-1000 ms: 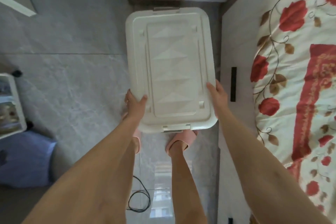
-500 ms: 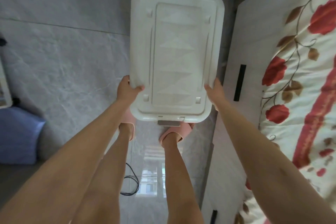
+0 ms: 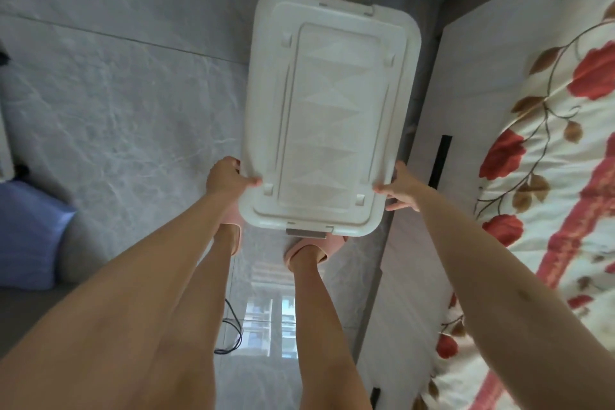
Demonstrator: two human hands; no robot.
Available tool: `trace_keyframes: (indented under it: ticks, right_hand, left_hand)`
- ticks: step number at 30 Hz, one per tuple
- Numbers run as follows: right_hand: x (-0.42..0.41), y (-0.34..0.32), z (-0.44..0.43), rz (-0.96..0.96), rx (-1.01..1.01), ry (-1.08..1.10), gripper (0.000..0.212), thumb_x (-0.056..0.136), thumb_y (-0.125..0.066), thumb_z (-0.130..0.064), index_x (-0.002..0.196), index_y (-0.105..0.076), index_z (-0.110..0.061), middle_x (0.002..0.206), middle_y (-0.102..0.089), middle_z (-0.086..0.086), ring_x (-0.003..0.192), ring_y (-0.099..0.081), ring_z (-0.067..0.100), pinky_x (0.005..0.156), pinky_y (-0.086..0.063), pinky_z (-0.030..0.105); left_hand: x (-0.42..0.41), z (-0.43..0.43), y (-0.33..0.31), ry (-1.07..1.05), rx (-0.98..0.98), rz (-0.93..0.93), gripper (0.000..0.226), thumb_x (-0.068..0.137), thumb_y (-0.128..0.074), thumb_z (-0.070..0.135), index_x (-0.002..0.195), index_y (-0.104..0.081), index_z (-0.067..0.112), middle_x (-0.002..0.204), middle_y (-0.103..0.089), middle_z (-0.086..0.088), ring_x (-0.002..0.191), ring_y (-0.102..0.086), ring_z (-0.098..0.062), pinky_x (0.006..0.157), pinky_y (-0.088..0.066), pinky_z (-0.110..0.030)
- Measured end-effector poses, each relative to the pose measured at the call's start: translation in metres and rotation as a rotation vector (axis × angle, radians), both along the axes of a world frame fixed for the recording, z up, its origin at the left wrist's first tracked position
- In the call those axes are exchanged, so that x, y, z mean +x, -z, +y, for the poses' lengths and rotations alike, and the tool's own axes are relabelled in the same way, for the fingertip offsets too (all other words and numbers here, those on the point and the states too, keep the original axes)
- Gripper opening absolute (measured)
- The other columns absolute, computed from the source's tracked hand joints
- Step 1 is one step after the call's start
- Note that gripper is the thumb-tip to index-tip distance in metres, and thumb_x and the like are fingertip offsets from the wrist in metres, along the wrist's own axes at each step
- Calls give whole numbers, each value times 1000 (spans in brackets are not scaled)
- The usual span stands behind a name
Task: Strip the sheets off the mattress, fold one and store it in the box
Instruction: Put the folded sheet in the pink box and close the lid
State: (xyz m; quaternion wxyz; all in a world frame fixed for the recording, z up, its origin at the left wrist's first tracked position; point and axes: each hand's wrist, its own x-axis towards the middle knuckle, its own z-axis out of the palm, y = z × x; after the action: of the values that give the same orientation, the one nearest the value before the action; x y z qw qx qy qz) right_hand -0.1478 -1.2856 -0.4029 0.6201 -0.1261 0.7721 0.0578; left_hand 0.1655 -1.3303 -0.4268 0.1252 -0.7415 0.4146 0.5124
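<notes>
A white plastic box (image 3: 332,110), its lid (image 3: 336,53) closed, is held lengthwise over the grey floor (image 3: 116,110), just left of the bed frame (image 3: 466,76), with its near end above the pink slippers (image 3: 316,248); whether its far end rests on anything cannot be told. The left long side is gripped near the near corner by the left hand (image 3: 226,178), the thumb laid on top of the lid and the fingers tucked under the rim. The right long side is grasped at the matching spot by the right hand (image 3: 401,191), thumb on the lid edge and fingers below. The box is judged stiff and smooth, hence somewhat slippery, and probably light, though its contents are hidden. A hold under the rim on both long sides is judged best, since the lid alone may flex or come loose. A grey latch (image 3: 306,232) is seen at the near short end and another at the far end; both are likely to need releasing before anything is stored. The floral sheet (image 3: 549,143), on the bed at the right, is soft and limp and would best be taken up by its corners.
</notes>
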Motion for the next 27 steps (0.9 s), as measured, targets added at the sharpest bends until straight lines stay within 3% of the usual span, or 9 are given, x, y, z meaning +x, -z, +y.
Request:
trace_keyframes:
  ticks: [4,7,9,11,14,16,19,22,27]
  right_hand:
    - [8,8,12,103,-69,39,59,87,-64,-5,137,-33,-12,133,-48,10,119,-51,31,88,-50,44]
    - [12,10,13,171,-71,-2,59,86,-66,-8,136,-35,-11,129,-50,11,116,-51,30,88,-50,42]
    - [17,8,3,274,-119,-101,71,80,-70,-7,139,-31,-11,131,-48,11,117,-52,30,91,-50,44]
    - [24,3,-24,413,-293,-260,83,79,-72,-12,144,-21,-13,141,-35,11,124,-46,29,97,-46,44]
    - [31,-7,-94,560,-639,-473,93,81,-73,-20,150,-10,-15,155,-16,8,142,-23,25,112,-32,40]
    - [31,-7,-149,532,-745,-606,98,80,-74,-25,151,-7,-14,158,-10,7,146,-11,24,118,-21,39]
    - [27,-1,-213,456,-651,-886,110,76,-76,-28,151,3,-11,159,5,8,147,3,26,118,-10,42]
    - [24,5,-252,410,-523,-1026,120,73,-79,-26,150,12,-9,159,11,9,146,7,30,117,-10,49]
    - [20,17,-265,310,-426,-1007,112,75,-78,-25,151,4,-14,156,-15,16,141,-20,37,114,-22,50]
  left_hand:
    - [-10,21,-6,34,-143,-86,45,81,-71,28,116,-53,7,112,-63,-11,97,-60,-31,76,-47,-35]
    - [-13,21,-9,42,-205,-63,67,83,-69,22,139,-33,12,133,-49,-12,112,-55,-31,86,-48,-40]
    - [-19,8,-14,64,-276,18,92,83,-69,15,150,-6,18,153,-21,-11,134,-36,-29,104,-38,-41]
    - [-31,-19,-17,160,-326,70,111,79,-74,20,149,12,20,158,7,-6,145,-5,-25,112,-24,-41]
    - [-53,-62,-12,378,-253,25,137,64,-84,37,144,26,20,153,30,-5,144,16,-26,111,-14,-57]
    - [-68,-79,-5,468,-193,-30,148,56,-87,42,142,32,20,149,36,-8,142,23,-30,109,-10,-65]
    - [-80,-87,1,520,-116,-121,157,49,-89,45,137,39,21,145,43,-12,139,27,-34,107,-11,-67]
    - [-81,-90,2,526,-59,-138,157,51,-88,45,134,43,20,142,46,-12,138,29,-36,107,-12,-68]
    - [-84,-97,2,534,-10,-157,157,52,-88,44,131,46,20,140,48,-14,137,30,-37,107,-11,-67]
